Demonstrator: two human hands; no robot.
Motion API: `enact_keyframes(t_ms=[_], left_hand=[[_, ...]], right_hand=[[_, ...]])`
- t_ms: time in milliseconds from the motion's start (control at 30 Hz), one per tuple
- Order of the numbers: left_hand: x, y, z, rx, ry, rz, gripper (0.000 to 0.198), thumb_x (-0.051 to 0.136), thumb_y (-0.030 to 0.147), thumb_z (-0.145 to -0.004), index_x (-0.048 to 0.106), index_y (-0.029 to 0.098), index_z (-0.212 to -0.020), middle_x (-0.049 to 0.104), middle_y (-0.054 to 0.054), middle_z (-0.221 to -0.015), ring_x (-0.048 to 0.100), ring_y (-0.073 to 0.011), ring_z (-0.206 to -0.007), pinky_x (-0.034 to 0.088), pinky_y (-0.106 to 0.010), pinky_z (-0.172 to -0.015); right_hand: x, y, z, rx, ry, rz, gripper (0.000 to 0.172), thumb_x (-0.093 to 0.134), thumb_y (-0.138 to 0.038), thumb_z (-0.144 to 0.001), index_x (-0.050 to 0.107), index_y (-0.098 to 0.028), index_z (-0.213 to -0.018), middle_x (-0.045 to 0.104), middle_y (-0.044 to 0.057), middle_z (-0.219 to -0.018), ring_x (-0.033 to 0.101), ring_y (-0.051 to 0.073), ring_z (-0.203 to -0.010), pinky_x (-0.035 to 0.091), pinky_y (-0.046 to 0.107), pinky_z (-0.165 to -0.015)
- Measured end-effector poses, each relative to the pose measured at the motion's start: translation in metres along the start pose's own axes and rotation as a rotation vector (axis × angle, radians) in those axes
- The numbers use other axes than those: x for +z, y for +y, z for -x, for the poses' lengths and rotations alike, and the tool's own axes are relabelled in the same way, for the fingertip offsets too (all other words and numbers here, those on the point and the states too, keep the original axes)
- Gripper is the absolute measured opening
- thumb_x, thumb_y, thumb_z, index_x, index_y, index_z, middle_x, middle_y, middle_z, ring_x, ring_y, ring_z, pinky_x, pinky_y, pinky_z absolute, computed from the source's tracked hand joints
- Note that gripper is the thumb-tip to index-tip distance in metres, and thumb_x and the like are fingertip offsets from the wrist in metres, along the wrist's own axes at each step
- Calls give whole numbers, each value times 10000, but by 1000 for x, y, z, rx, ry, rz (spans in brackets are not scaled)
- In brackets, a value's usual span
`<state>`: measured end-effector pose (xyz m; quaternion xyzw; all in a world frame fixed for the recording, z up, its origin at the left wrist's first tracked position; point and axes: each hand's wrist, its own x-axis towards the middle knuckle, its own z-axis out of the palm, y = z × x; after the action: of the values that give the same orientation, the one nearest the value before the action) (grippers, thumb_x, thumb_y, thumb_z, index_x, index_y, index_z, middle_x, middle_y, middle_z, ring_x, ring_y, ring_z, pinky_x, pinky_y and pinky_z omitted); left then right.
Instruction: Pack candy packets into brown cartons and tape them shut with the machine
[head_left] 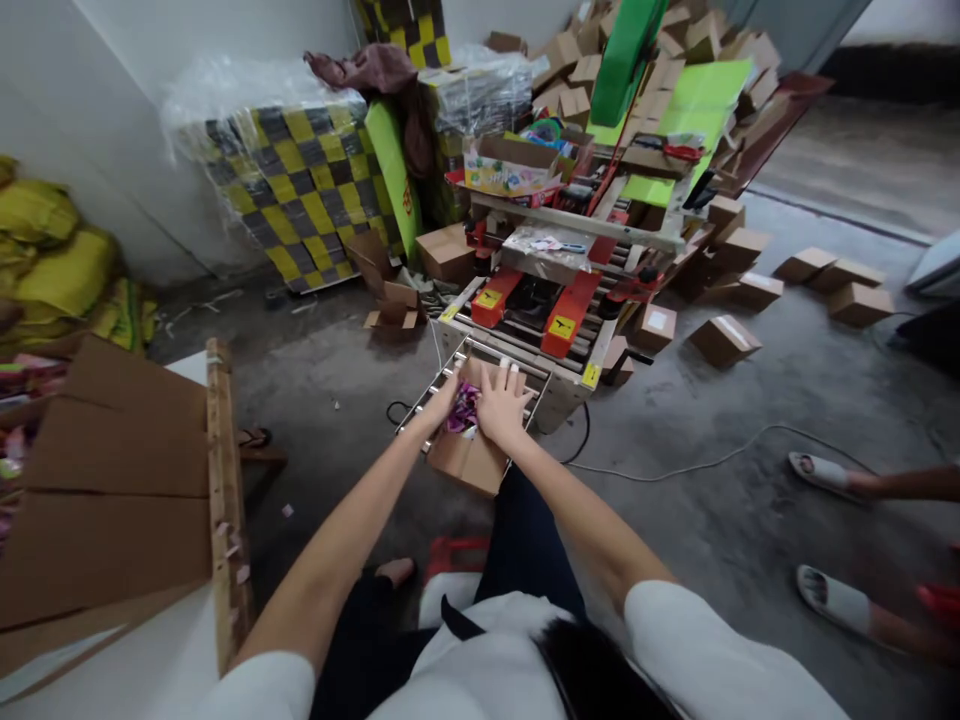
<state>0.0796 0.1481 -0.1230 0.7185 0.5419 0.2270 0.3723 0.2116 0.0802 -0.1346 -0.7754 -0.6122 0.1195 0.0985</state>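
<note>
A small open cardboard box point(471, 464) sits at the near end of a roller conveyor, its front flap folded out toward me. Purple shiny wrapped packets point(463, 406) show inside it. My left hand point(442, 397) grips the box's left side, seen edge-on with its fingers partly hidden. My right hand point(502, 402) lies spread over the box's right side and flap, with light coverings on some fingertips. Both hands touch the box, and part of its contents is hidden beneath them.
Beyond the box stands a box-sealing machine point(525, 310) with red guides. Loose cardboard boxes point(724, 340) lie on the floor at right, near another person's sandalled feet point(832, 590). A large open carton point(112, 480) stands at left beside a wooden post point(222, 480). A cable point(690, 468) crosses the floor.
</note>
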Motion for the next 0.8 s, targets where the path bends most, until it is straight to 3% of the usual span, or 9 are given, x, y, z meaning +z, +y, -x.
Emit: enact_keyframes(t_ms=[133, 233, 333, 433, 500, 567, 633, 733, 800], left_hand=[[38, 9, 23, 61, -93, -249, 527, 395, 380, -1050, 469, 178, -1531, 285, -147, -1674, 286, -316, -1544, 324, -494, -1226], [43, 15, 40, 30, -86, -556, 541, 399, 374, -1046, 402, 271, -1577, 125, -129, -1718, 361, -394, -1492, 435, -587, -1122], [38, 10, 36, -3, -101, -578, 543, 419, 373, -1039, 399, 303, -1578, 114, -121, -1721, 411, -408, -1458, 467, -594, -1090], [31, -7, 17, 88, -173, -366, 495, 492, 317, -1007, 523, 255, -1498, 215, -112, -1701, 297, -361, -1535, 386, -524, -1192], [28, -17, 3, 131, -191, -180, 451, 519, 253, -980, 599, 219, -1423, 326, -111, -1661, 244, -313, -1559, 323, -473, -1241], [28, -21, -1, 90, -114, -44, 443, 513, 196, -958, 619, 191, -1388, 430, -125, -1602, 297, -291, -1542, 298, -483, -1255], [25, -18, 15, 65, 39, 21, 434, 519, 166, -937, 624, 168, -1358, 532, -149, -1515, 425, -292, -1478, 340, -516, -1235], [8, -6, 78, 173, 238, 27, 389, 533, 158, -937, 631, 186, -1312, 654, -148, -1359, 613, -275, -1304, 497, -468, -1137], [-13, 4, 136, 219, 342, -26, 367, 536, 154, -954, 637, 260, -1290, 673, -90, -1337, 649, -231, -1254, 548, -368, -1094]], right_hand=[[-6, 16, -7, 8, 43, -196, 634, 299, -267, -1008, 251, -161, -1631, 130, 192, -1700, 156, 358, -1561, 340, 634, -1136], [-6, 27, -1, 13, -1, -351, 687, 249, -308, -1011, 91, -125, -1653, 134, 179, -1702, 152, 309, -1571, 308, 583, -1184], [3, 26, 36, -152, -51, -298, 808, 344, -490, -991, 92, -95, -1649, 80, 208, -1701, 90, 357, -1579, 230, 648, -1198], [12, 15, 80, -340, -61, -154, 1104, 550, -727, -844, 140, -83, -1642, 52, 249, -1690, 62, 426, -1568, 125, 751, -1172], [17, 8, 87, -350, -67, -86, 1175, 618, -759, -788, 166, -86, -1639, 65, 258, -1685, 77, 441, -1561, 113, 775, -1158], [16, 10, 68, -350, -81, -53, 1125, 641, -726, -799, 208, -107, -1633, 94, 247, -1685, 107, 451, -1556, 152, 786, -1144], [4, 24, 31, -340, -71, -78, 1025, 646, -699, -809, 328, -120, -1594, 190, 249, -1667, 179, 474, -1535, 205, 797, -1123], [-35, 54, -36, -290, 67, -287, 819, 630, -772, -758, 650, -170, -1313, 486, 249, -1500, 330, 504, -1468, 313, 777, -1098], [-62, 65, -85, -383, 177, -551, 750, 613, -843, -688, 710, -272, -1165, 606, 162, -1351, 370, 470, -1460, 462, 727, -1007]])
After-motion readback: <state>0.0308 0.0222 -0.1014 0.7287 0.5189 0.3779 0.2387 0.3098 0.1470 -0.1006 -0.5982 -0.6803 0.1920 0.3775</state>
